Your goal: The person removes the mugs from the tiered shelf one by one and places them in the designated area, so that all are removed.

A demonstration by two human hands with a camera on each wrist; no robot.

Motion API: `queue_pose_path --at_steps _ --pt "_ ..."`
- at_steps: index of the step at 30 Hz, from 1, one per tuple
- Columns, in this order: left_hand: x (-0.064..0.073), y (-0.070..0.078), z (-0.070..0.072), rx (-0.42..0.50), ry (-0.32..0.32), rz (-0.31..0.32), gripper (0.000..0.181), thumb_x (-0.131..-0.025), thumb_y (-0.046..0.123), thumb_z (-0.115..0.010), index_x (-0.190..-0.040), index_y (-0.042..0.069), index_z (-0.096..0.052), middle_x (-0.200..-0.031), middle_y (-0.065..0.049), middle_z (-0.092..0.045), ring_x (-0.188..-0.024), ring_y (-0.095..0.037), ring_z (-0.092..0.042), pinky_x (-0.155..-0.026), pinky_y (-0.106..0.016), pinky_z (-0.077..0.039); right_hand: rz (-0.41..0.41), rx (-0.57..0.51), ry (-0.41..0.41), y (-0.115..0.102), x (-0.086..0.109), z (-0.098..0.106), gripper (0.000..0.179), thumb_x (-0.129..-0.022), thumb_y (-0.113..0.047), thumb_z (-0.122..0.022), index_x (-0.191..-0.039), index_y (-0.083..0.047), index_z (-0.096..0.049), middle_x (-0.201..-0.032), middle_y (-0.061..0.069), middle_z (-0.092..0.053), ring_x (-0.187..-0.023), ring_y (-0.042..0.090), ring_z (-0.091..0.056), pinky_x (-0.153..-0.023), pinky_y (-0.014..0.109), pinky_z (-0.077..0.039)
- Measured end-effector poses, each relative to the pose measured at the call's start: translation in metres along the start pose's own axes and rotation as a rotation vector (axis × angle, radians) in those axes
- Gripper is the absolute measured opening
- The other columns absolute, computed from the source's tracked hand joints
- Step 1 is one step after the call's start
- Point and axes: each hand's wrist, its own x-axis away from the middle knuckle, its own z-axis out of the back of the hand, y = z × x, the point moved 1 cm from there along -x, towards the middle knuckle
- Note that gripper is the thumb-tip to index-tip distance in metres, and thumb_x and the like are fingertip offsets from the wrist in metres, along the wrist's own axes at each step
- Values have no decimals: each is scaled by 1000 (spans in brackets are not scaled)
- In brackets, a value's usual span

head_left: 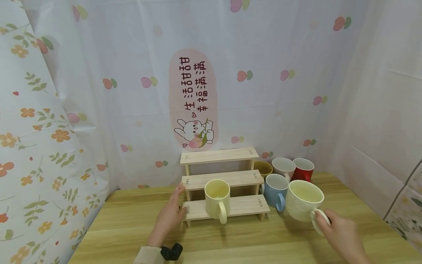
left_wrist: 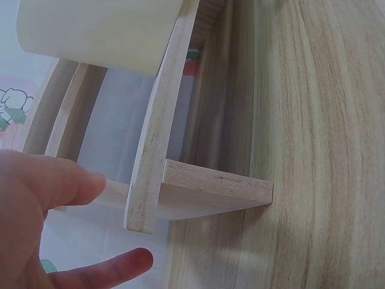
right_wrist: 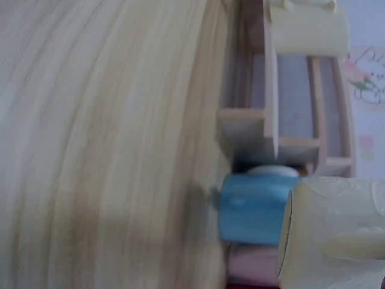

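My right hand (head_left: 341,233) grips the handle of a large pale-yellow mug (head_left: 298,207) with a raised pattern, held up off the table at the rack's right. In the right wrist view the same mug (right_wrist: 343,211) lies across the lower right corner. A three-step wooden rack (head_left: 244,205) stands against the back curtain. On its lowest step sits a smaller plain yellow mug (head_left: 212,208), handle toward me. My left hand (head_left: 169,212) is at the rack's left end, fingers extended; in the left wrist view the thumb (left_wrist: 72,183) and a finger are spread beside the step ends.
Right of the rack stand a blue mug (head_left: 275,194), a mustard mug (head_left: 263,168), a pale pinkish mug (head_left: 283,168) and a red mug (head_left: 302,172). Another white rim shows behind the blue mug. Patterned curtains (head_left: 280,121) enclose the wooden table (head_left: 132,220).
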Motion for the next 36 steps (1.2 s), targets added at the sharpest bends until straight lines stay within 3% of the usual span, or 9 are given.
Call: queue_pose_path --at_steps 8,23,32,36 --pt "-1 1 2 9 -3 -7 68 -90 7 -62 -149 12 -29 -159 0 -21 -45 -6 -36 -41 -23 -30 -87 33 -115 19 3 -6 32 -85 -9 -61 -59 -16 -43 -49 -4 -35 -48 17 -32 -46 30 -24" --pt "0 3 1 12 -9 -10 68 -90 8 -62 -149 11 -29 -160 0 -21 -43 -7 -32 -41 -23 -28 -139 79 -283 41 0 -22 32 -91 -15 -54 -61 -14 -41 -51 -1 -40 -50 18 -36 -47 33 -28" --pt "-1 1 1 7 3 -14 69 -90 7 -63 -149 11 -29 -160 -1 -21 -45 -6 -38 -40 -24 -30 -181 75 -351 43 -7 -31 32 -94 -20 -51 -63 -14 -45 -53 0 -44 -51 18 -38 -48 34 -29" --pt "0 0 0 9 -2 -3 69 -90 9 -63 -150 12 -28 -160 0 -20 -42 -6 -34 -40 -23 -29 -184 74 -364 42 -9 -37 31 -93 -20 -51 -63 -14 -47 -53 0 -45 -51 19 -38 -48 33 -29"
